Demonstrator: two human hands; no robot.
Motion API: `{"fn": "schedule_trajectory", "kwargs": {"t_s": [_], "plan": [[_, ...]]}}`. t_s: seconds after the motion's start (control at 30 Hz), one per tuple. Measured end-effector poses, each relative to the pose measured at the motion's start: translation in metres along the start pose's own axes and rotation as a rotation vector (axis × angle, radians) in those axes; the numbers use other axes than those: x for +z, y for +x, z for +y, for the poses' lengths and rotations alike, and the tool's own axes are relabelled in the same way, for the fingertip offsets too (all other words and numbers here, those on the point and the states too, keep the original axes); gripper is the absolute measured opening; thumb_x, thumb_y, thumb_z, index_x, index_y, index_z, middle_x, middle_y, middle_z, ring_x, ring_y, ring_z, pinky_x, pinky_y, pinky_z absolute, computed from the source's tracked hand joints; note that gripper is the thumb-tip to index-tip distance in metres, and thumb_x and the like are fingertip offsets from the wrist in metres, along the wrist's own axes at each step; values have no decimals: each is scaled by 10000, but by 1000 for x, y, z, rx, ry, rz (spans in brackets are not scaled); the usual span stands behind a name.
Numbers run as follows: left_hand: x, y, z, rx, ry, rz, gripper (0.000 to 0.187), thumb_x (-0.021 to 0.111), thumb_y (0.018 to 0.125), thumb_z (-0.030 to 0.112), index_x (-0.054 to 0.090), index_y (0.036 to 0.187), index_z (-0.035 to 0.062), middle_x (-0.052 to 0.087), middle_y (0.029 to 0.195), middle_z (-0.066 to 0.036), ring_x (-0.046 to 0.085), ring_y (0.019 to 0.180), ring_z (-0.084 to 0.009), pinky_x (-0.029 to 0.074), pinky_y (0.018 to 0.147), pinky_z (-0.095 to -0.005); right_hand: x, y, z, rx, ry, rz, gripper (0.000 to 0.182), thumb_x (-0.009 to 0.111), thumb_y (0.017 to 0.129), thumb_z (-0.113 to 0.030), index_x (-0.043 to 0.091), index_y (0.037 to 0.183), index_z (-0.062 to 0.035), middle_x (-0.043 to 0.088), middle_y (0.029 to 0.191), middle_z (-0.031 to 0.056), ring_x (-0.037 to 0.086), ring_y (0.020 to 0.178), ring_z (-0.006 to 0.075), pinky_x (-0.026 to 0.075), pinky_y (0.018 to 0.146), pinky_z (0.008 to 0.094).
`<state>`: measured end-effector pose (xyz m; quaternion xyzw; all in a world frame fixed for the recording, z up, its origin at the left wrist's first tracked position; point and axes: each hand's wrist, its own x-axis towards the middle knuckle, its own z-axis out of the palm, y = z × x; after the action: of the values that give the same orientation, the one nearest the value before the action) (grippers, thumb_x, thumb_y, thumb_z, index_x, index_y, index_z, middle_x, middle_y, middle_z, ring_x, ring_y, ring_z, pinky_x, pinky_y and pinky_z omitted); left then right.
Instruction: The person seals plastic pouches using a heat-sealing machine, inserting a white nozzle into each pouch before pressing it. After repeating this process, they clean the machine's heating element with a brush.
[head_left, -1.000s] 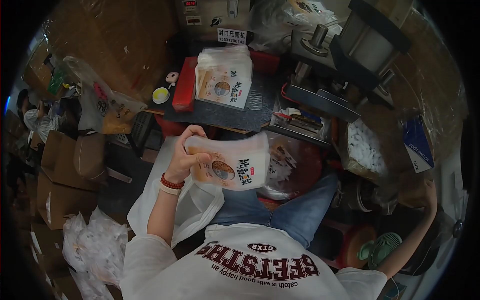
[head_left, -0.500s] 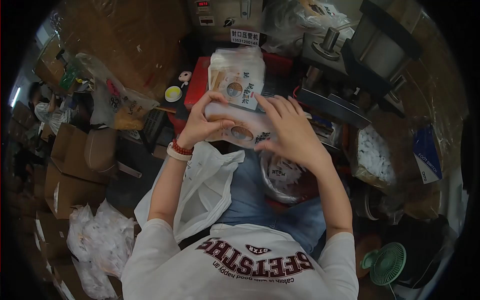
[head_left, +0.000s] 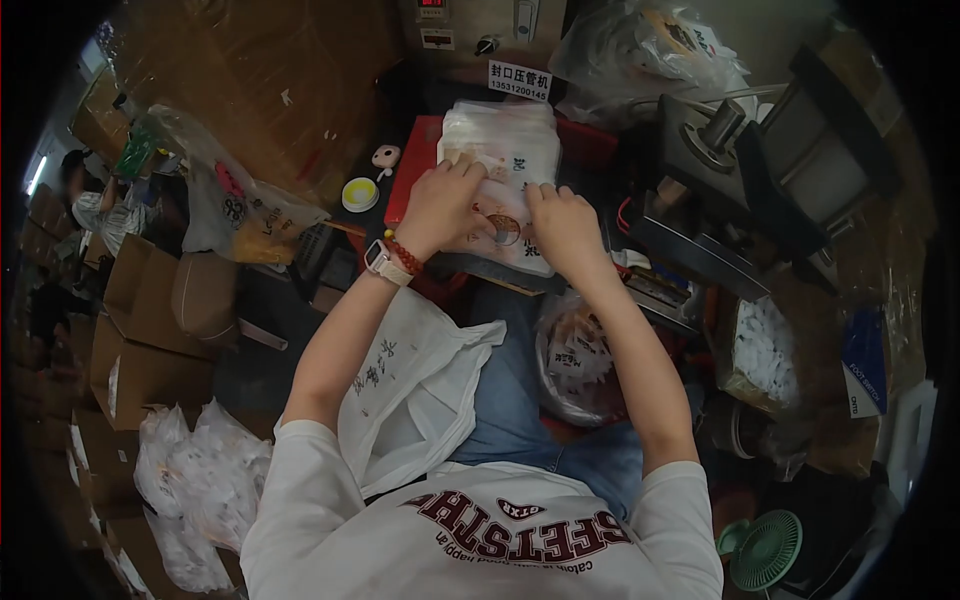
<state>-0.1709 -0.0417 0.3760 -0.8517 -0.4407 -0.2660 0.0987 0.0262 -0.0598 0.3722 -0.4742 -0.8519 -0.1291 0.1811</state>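
Observation:
A pile of clear, printed plastic bags (head_left: pixel 500 125) lies on a dark surface with red edges in front of me. Closer to me, more of these bags lie over its near part, with a round brown picture and dark lettering showing. My left hand (head_left: pixel 448 208) is closed on their left side, fingers bent over the top and thumb reaching toward the middle. At the right edge, my right hand (head_left: pixel 567 228) is closed against the bags with its fingers together; its thumb is hidden. A watch (head_left: pixel 380 258) and red beads circle my left wrist.
A metal press (head_left: pixel 740 190) stands at the right, beside a box of white pieces (head_left: pixel 765 345). A white plastic bag (head_left: pixel 420 370) and a clear bag of printed pieces (head_left: pixel 580 360) lie by my lap. Cardboard boxes (head_left: pixel 150 320) stand left. A green fan (head_left: pixel 765 550) is lower right.
The bags held between my hands have come down flat over the near part of the pile. My left hand has moved onto their top left, my right hand to their right edge. The view has shifted.

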Motion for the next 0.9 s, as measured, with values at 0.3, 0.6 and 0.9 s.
{"fn": "schedule_trajectory", "kwargs": {"t_s": [0.3,0.6,0.9], "plan": [[6,-11,19,-243,10,5,473,790,607,222,566,989,56,607,935,-82,590,895,-271,479,730,-383,21,0,-8,104,-51,138,255,647,723,-127,547,952,-73,595,906,76,582,835,253,463,731,366],[28,-5,8,-79,151,-36,233,647,722,167,595,918,53,616,978,-73,576,993,-236,431,844,-374,42,1,-13,95,-45,81,207,591,757,-112,582,957,-61,596,999,102,575,960,260,460,816,378],[53,-63,36,59,432,189,335,558,774,143,622,1077,14,606,998,-68,582,924,-195,455,795,-332,-2,-36,-18,71,632,-25,561,576,786,-116,440,1314,15,439,1356,212,351,1305,418,197,1108,523]]}}
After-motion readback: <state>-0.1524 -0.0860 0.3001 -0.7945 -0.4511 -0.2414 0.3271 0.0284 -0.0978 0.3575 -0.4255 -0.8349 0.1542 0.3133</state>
